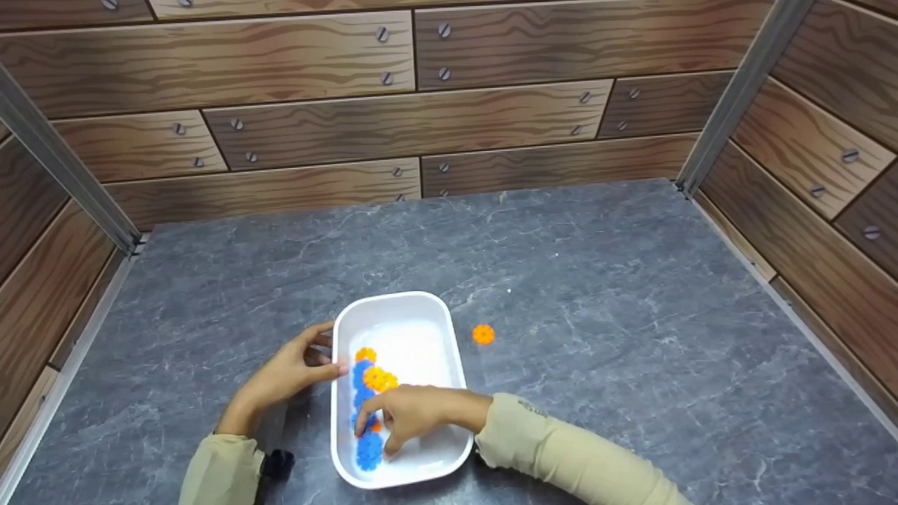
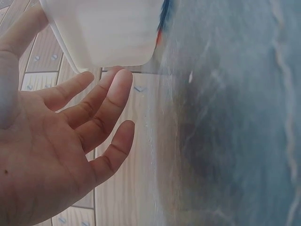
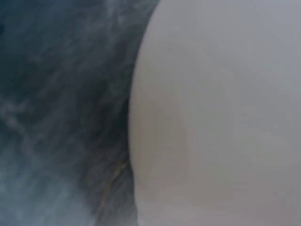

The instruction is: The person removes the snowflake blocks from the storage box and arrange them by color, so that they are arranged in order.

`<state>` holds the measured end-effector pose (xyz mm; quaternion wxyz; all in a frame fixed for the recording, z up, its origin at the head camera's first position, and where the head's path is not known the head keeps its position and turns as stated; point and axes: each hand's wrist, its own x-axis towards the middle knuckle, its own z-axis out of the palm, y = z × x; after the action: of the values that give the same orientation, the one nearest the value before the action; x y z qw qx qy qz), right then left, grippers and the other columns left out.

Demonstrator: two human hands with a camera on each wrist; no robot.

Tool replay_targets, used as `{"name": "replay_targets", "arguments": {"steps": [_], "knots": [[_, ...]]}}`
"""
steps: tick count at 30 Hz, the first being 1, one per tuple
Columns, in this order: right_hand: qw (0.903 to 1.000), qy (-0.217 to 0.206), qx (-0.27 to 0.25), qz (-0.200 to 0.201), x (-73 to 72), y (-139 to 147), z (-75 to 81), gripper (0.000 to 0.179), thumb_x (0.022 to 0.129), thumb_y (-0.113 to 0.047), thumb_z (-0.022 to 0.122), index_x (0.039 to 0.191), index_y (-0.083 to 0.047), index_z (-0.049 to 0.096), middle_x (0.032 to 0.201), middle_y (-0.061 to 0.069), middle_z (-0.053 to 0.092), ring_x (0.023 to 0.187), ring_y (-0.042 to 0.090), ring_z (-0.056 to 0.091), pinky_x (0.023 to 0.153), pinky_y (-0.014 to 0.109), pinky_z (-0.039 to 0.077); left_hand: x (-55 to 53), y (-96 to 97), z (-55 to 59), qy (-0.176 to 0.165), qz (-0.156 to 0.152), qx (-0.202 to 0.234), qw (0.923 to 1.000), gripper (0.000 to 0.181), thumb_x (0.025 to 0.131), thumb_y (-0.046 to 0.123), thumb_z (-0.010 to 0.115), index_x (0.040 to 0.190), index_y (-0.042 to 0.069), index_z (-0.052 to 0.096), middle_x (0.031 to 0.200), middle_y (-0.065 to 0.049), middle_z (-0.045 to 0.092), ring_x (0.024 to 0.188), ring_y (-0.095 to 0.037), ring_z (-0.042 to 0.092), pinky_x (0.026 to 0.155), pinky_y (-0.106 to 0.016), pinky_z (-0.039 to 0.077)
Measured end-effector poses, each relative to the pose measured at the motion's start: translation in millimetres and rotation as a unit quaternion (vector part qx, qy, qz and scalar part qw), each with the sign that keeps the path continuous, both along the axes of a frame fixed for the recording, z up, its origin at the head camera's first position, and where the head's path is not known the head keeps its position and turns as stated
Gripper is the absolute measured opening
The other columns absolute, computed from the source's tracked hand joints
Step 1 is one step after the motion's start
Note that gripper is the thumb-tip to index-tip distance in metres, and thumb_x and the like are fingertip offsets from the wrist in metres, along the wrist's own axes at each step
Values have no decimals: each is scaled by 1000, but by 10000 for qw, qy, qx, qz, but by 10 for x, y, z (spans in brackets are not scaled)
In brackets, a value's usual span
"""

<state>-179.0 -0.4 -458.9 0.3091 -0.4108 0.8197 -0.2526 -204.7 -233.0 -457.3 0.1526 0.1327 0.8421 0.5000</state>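
Note:
A white rectangular tray (image 1: 421, 330) holds several notched plastic discs along its left side. Among them are blue discs (image 1: 369, 451), yellow-orange discs (image 1: 379, 379) and an orange disc (image 1: 365, 355). My left hand (image 1: 298, 365) is at the tray's left wall, thumb tip on the rim and fingers outside; its fingers (image 2: 101, 106) look loose and spread in the left wrist view. Reaching in over the right rim, my right hand (image 1: 414, 414) points down among the blue discs. Its thumb and forefinger are apart, with a small red-orange piece (image 1: 376, 426) showing between them.
One orange disc (image 1: 483, 334) lies on the dark marbled tabletop (image 1: 596, 315), right of the tray. Wood-patterned panels (image 1: 491, 112) wall in the back and sides. A blurred pale surface (image 3: 216, 113) fills most of the right wrist view.

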Motion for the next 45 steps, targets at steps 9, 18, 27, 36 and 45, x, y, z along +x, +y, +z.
{"name": "replay_targets", "arguments": {"steps": [9,18,27,36,45], "knots": [[9993,281,120,226,4,-8,-21,41,78,-12,78,116,-24,68,65,-5,47,55,3,38,53,17,31,-7,-6,-8,39,-74,-4,10000,79,83,28,75,146,0,35,126,-24,54,93,-20,59,77,-29,49],[9969,643,426,145,35,-20,-22,40,77,-13,78,112,-30,69,71,-7,53,60,4,45,53,20,35,-9,-2,-20,6,18,-49,10000,78,83,26,75,145,1,36,126,-24,54,92,-20,59,78,-29,48],[9962,735,459,110,40,-11,-26,38,77,-14,78,110,-32,68,71,-8,53,62,3,46,54,20,35,-6,-6,-26,-25,-40,-59,10000,80,84,27,75,146,1,34,127,-23,53,94,-21,59,80,-29,49],[9941,920,558,141,54,-20,-12,37,77,-16,77,106,-35,68,75,-11,54,66,3,48,56,22,36,-12,-14,-37,-14,-43,-109,9999,81,83,29,76,146,1,34,127,-23,53,93,-21,59,79,-29,50],[9898,1184,708,353,48,6,30,34,80,-20,76,108,-36,66,73,-12,55,65,2,50,56,23,36,-5,-19,-17,16,-57,-47,10000,81,84,29,75,146,0,34,127,-24,53,93,-20,59,79,-29,49]]}}
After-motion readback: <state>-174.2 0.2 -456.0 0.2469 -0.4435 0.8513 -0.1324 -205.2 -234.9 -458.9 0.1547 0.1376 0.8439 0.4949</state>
